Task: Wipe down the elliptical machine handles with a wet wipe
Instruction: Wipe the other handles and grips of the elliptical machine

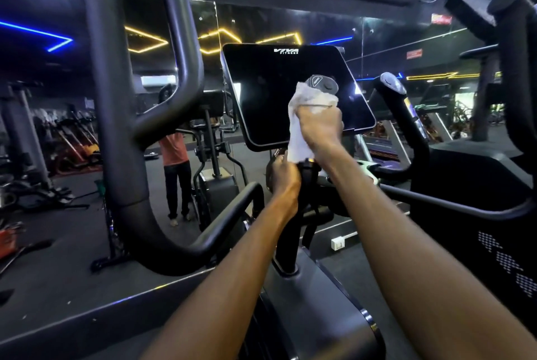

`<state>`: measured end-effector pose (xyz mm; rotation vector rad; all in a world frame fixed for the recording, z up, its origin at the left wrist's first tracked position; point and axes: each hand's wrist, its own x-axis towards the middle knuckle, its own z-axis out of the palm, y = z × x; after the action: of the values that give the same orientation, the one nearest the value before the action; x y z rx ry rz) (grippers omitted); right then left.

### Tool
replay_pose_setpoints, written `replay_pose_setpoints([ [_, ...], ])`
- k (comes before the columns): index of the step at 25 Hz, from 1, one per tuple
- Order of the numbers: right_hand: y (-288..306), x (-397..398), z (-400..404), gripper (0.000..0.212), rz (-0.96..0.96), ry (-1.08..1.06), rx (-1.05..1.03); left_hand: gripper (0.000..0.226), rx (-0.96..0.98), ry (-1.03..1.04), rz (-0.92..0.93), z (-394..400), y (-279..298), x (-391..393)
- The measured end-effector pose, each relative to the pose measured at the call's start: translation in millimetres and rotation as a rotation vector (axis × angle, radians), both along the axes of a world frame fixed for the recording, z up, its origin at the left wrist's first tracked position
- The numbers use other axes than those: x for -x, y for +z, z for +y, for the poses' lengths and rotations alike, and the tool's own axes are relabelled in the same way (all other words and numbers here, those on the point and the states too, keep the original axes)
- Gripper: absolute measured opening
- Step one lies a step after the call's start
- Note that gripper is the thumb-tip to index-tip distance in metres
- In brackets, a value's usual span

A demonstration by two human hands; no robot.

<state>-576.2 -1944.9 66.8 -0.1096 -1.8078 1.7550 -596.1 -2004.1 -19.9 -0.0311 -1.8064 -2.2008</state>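
While my right hand curls round the wet wipe, the white wipe is wrapped over the upper part of the inner handle, just below its grey cap. Wipe bunches at the top of my fist and hangs down its left side to the handle's lower stem. My left hand grips that stem lower down, fingers curled round it, thumb area touching the hanging end of the wipe. It may be pinching the wipe's tail too; blur there, cannot tell for sure. Both forearms reach in from bottom of view, bare.

Behind the hands: black console screen, tilted, dark, white logo at its top edge. Second inner handle with matching grey cap stands to the right of the screen, untouched. Big looped black moving handle fills the left foreground, near the camera. Dark machine housing sits under my arms. Mirror wall ahead shows a person in an orange shirt, plus yellow and blue light strips. Small white box on the floor right of the stem.
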Motion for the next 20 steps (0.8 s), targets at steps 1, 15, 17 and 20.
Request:
replay_pose_setpoints([
  [1,-16.4,-4.1,-3.6,0.054,-0.010,-0.075,-0.132,0.031,0.014,0.002,0.011,-1.1,2.9,-4.2],
  [15,32.5,6.2,13.9,0.065,0.072,-0.059,0.000,0.048,0.066,0.070,0.097,17.0,51.2,-8.0],
  [17,53.0,10.1,16.9,0.052,0.064,-0.133,-0.047,0.061,0.090,0.073,0.068,17.6,45.8,-7.2],
  [20,34.2,6.9,11.3,0.047,0.153,-0.310,-0.454,0.051,0.087,-0.036,0.066,14.8,45.7,-2.6],
])
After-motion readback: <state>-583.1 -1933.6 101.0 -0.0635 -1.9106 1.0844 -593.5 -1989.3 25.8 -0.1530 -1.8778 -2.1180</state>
